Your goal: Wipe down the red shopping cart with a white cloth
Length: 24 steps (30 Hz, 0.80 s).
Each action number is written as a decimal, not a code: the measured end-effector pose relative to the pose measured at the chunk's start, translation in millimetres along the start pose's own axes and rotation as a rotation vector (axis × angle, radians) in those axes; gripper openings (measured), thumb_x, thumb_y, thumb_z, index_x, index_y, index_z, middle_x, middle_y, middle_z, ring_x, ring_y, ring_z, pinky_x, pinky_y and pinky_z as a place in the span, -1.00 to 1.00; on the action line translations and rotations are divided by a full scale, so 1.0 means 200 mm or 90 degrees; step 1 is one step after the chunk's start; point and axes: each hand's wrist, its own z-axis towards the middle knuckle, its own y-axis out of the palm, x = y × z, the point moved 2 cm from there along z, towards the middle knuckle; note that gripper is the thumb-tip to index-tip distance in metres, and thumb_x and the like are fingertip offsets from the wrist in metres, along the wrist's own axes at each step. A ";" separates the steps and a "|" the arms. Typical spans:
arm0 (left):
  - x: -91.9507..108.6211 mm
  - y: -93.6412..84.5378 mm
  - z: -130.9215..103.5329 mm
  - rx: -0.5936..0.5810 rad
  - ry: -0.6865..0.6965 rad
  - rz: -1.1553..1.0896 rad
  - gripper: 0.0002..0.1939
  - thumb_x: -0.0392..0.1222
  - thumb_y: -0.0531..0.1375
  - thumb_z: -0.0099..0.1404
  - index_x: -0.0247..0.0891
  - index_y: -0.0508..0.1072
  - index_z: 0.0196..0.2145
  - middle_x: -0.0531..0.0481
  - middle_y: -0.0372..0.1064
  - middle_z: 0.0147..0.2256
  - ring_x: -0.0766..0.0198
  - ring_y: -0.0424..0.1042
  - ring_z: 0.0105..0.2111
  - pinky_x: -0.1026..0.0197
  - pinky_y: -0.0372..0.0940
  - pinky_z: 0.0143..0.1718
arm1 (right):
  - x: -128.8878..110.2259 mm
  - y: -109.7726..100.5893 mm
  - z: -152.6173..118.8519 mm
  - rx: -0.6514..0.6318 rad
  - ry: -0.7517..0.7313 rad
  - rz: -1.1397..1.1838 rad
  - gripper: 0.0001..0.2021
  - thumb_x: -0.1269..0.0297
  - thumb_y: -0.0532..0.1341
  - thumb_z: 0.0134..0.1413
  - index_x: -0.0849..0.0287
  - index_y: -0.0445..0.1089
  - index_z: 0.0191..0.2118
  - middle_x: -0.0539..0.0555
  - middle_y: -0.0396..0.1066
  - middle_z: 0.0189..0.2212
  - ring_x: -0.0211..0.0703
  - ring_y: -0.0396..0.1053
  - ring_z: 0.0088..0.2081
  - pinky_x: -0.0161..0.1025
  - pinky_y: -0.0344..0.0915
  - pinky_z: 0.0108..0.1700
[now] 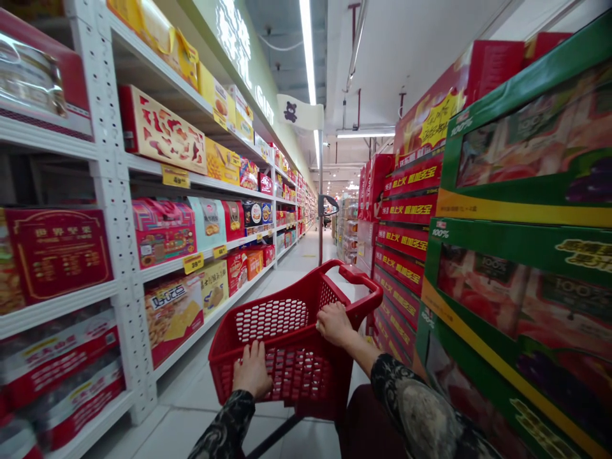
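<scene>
A red plastic shopping cart with a perforated basket stands in front of me, turned sideways in the aisle. The inside of the basket that I can see holds nothing. My left hand has its fingers hooked over the near rim, thumb side toward the basket wall. Farther right along the same rim, my right hand is curled round the edge beside the cart's handle. Both fists are closed on the cart, and the fingertips inside the basket are partly hidden. A tall pole with a bear flag rises behind the cart.
White shelves with boxed snacks and gift packs line the left side. Stacked red drink cases and green juice boxes crowd close on the right. The tiled aisle floor runs ahead between them.
</scene>
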 end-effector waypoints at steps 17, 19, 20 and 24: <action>0.04 -0.02 -0.02 0.003 0.020 -0.022 -0.21 -0.22 0.10 -0.01 -0.27 0.02 0.21 -0.16 -0.15 0.28 -0.01 -0.12 0.24 -0.14 0.01 0.11 | 0.03 0.04 0.01 -0.006 0.037 -0.002 -0.77 0.29 0.03 0.12 0.18 0.43 -0.31 0.13 0.42 -0.26 -0.05 0.28 -0.14 -0.07 -0.06 0.04; 0.05 -0.03 -0.02 -0.005 0.015 -0.032 -0.21 -0.21 0.11 -0.01 -0.30 0.02 0.21 -0.17 -0.15 0.28 -0.02 -0.12 0.24 -0.14 0.01 0.12 | 0.00 0.06 0.02 -0.010 0.029 0.013 -0.77 0.30 0.03 0.12 0.19 0.43 -0.31 0.14 0.42 -0.27 -0.06 0.28 -0.14 -0.06 -0.05 0.04; 0.05 -0.04 -0.03 -0.008 0.012 -0.035 -0.22 -0.21 0.11 0.00 -0.32 0.03 0.20 -0.19 -0.15 0.28 -0.03 -0.12 0.24 -0.14 0.01 0.12 | -0.03 0.06 0.02 -0.014 0.022 0.025 -0.77 0.30 0.03 0.11 0.19 0.42 -0.30 0.15 0.42 -0.27 -0.06 0.29 -0.15 -0.07 -0.05 0.03; 0.07 -0.08 -0.03 0.000 -0.003 -0.037 -0.28 -0.19 0.07 0.04 -0.41 0.08 0.17 -0.28 -0.05 0.24 -0.05 -0.02 0.21 -0.15 0.01 0.12 | -0.17 0.10 0.04 -0.016 -0.008 0.104 -0.78 0.31 0.03 0.08 0.20 0.38 -0.22 0.13 0.43 -0.26 -0.07 0.30 -0.14 -0.06 -0.03 0.04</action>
